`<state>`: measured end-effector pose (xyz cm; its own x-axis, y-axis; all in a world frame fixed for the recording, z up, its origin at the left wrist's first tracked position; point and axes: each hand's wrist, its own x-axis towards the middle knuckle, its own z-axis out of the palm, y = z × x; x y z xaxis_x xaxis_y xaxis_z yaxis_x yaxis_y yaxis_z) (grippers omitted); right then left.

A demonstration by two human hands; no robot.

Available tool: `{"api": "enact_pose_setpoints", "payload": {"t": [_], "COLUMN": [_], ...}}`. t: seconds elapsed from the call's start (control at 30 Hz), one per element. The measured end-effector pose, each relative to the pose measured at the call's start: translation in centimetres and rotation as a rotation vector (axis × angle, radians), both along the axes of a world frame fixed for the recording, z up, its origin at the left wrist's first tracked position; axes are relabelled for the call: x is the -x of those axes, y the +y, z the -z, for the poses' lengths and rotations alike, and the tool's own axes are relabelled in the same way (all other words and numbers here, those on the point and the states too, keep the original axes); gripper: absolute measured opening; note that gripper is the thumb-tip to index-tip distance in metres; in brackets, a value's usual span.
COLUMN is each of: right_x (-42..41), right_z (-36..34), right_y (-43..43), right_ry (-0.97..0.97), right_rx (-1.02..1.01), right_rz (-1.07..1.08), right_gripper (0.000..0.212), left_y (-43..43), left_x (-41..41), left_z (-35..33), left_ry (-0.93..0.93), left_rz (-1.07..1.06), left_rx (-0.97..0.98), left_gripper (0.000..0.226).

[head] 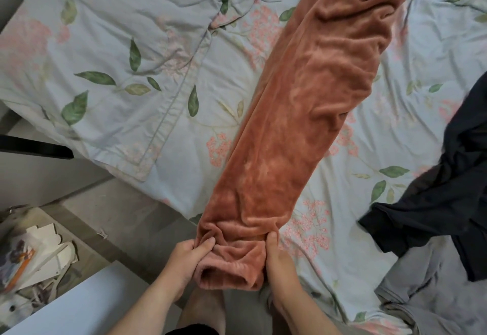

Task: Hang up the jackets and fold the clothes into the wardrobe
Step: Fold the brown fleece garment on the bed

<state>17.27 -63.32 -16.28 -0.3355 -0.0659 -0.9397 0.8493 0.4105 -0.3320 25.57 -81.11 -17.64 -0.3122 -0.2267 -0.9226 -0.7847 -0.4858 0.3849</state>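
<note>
Down at the near edge of the bed [369, 137], the left hand [184, 258] and right hand [279, 258] each grip one side of the rust fleece garment's [303, 110] end, thumbs on top. The garment stretches toward the far right corner. A black garment [448, 189] lies at the right edge, with a grey garment [421, 295] nearer.

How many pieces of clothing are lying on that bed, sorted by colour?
Rust-orange: 1, the fleece trousers, gripped by the left hand and the right hand.
Black: 1, the black garment at the right edge.
Grey: 1, the grey garment at the near right.
Total: 3.
</note>
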Motion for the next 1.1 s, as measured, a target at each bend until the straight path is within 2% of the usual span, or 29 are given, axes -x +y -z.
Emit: {"api": "enact_pose_setpoints", "payload": {"t": [0.07, 0.13, 0.17, 0.23, 0.3, 0.4, 0.43, 0.47, 0.53, 0.6, 0.7, 0.77, 0.8, 0.83, 0.9, 0.93, 1.03, 1.1], "right_x": [-0.5, -1.2, -1.3, -1.7, -1.7, -0.8, 0.0, 0.8, 2.6, 5.0, 8.4, 10.0, 10.7, 11.5, 13.1, 13.9, 14.3, 13.4], "right_z": [0.9, 1.4, 1.3, 1.9, 1.9, 1.9, 1.4, 1.1, 0.4, 0.1, 0.1, 0.0, -0.2, -0.6, -0.7, -0.7, -0.1, 0.6], "right_y": [0.6, 1.2, 1.3, 1.8, 1.9, 1.4, 1.0, 0.8, 0.6, 0.5, 0.0, -0.4, -0.6, -0.7, -0.3, -0.2, -0.3, -0.4], "right_ry": [-0.056, -0.132, -0.141, -0.091, -0.076, -0.057, -0.001, 0.085, 0.275, 0.32, 0.085, -0.01, -0.035, -0.052, -0.076, -0.08, -0.105, -0.168], "right_rx": [0.206, 0.351, 0.348, 0.196, 0.096, 0.047, 0.012, -0.054, -0.218, -0.21, 0.012, 0.146, 0.211, 0.291, 0.48, 0.547, 0.507, 0.467], "right_rz": [0.099, 0.096, 0.053, -0.082, -0.154, -0.094, -0.077, -0.084, -0.066, 0.095, 0.335, 0.416, 0.462, 0.513, 0.664, 0.699, 0.567, 0.449], "right_gripper": [0.038, 0.049, 0.047, 0.03, 0.023, 0.016, 0.01, 0.007, 0.026, 0.023, 0.022, 0.018, 0.018, 0.021, 0.027, 0.028, 0.032, 0.032], "left_y": [0.1, 0.2, 0.2, 0.4, 0.3, -0.3, -0.6, -0.8, -1.1, -1.3, -1.3, -1.1, -1.3, -1.5, -2.3, -3.0, -4.4, -4.7], "left_x": [0.3, 0.1, -0.2, -1.0, -1.1, 0.9, 2.1, 3.4, 6.1, 8.2, 11.6, 13.9, 15.0, 16.0, 17.4, 17.7, 17.9, 17.3], "left_z": [0.1, 0.6, 0.8, 1.5, 1.7, 1.9, 1.9, 1.7, 1.0, 0.4, -0.1, -0.2, -0.2, -0.5, -0.6, -0.3, 0.7, 1.2], "left_ry": [0.046, 0.054, 0.045, -0.014, -0.065, -0.078, -0.077, -0.076, -0.069, 0.0, 0.124, 0.156, 0.162, 0.181, 0.23, 0.244, 0.227, 0.207], "left_rz": [0.055, 0.129, 0.163, 0.258, 0.367, 0.481, 0.487, 0.482, 0.472, 0.473, 0.499, 0.508, 0.417, 0.265, -0.022, -0.086, -0.003, 0.073], "left_rx": [-0.084, -0.142, -0.122, 0.027, 0.105, 0.022, 0.057, 0.133, 0.366, 0.516, 0.446, 0.438, 0.401, 0.284, 0.012, -0.024, 0.06, -0.037], "left_gripper": [0.043, 0.059, 0.058, 0.039, 0.027, 0.048, 0.05, 0.043, 0.024, 0.022, 0.028, 0.02, 0.012, 0.009, 0.02, 0.021, 0.019, 0.023]}}
